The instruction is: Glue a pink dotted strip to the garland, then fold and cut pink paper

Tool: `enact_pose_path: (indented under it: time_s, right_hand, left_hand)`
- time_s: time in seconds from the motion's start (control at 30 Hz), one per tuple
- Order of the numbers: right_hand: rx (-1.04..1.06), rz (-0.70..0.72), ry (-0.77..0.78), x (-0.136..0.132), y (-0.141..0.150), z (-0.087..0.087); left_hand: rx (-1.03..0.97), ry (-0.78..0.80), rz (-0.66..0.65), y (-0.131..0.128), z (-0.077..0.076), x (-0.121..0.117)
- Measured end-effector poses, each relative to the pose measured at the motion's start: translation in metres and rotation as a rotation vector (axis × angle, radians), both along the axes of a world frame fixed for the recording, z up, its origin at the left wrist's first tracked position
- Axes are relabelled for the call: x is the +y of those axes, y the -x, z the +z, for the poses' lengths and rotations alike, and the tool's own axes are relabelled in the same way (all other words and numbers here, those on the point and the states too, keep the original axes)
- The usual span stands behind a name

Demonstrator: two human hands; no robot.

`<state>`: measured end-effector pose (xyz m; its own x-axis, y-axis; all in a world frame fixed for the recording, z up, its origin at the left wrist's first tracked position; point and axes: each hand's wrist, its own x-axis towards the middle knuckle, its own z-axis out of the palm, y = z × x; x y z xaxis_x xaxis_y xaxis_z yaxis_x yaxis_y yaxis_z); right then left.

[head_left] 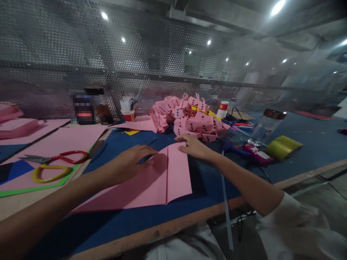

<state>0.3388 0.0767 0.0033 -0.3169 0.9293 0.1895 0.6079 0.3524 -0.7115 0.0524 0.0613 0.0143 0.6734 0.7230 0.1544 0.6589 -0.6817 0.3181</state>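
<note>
A pink paper sheet (143, 187) lies in front of me on the blue tabletop, with a crease running down it and its right panel curving up slightly. My right hand (193, 147) is at the top right corner of this sheet, fingers and thumb closed on its edge. Over the sheet's upper left part reaches my left hand (132, 162), its fingers stretched out and apart. I cannot tell whether those fingertips touch the paper. Just beyond my right hand is a heap of folded pink paper pieces (197, 124) with dark diamond marks.
Scissors with red and yellow handles (51, 173) lie on pink sheets at left. To the right are a glue gun (235, 150), a purple device (256, 153), a yellow tape roll (283, 148) and a clear glass (265, 128). Paper cups (128, 115) stand before a perforated metal screen (130, 65).
</note>
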Motion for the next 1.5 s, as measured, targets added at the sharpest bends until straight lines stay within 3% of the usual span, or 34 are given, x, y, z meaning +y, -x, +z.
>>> enact_pose_path:
  time_s: [0.2, 0.3, 0.77, 1.17, 1.5]
  right_hand:
    - [-0.056, -0.058, 0.053, 0.005, 0.002, -0.005]
    - [-0.069, -0.103, 0.036, 0.01, 0.004, -0.008]
    - [-0.182, -0.204, 0.041, 0.018, 0.007, -0.007]
    - [-0.172, -0.152, 0.052, 0.033, 0.004, -0.021]
    - [-0.177, -0.146, 0.068, 0.024, 0.008, -0.014]
  left_hand:
    - [0.029, -0.08, -0.096, -0.024, -0.028, 0.016]
    - [0.015, -0.12, -0.089, -0.026, -0.034, 0.017]
    - [0.093, -0.167, -0.13, -0.031, -0.031, 0.014]
    - [0.108, -0.18, -0.122, -0.036, -0.033, 0.016]
    - [0.108, -0.206, -0.121, -0.034, -0.038, 0.019]
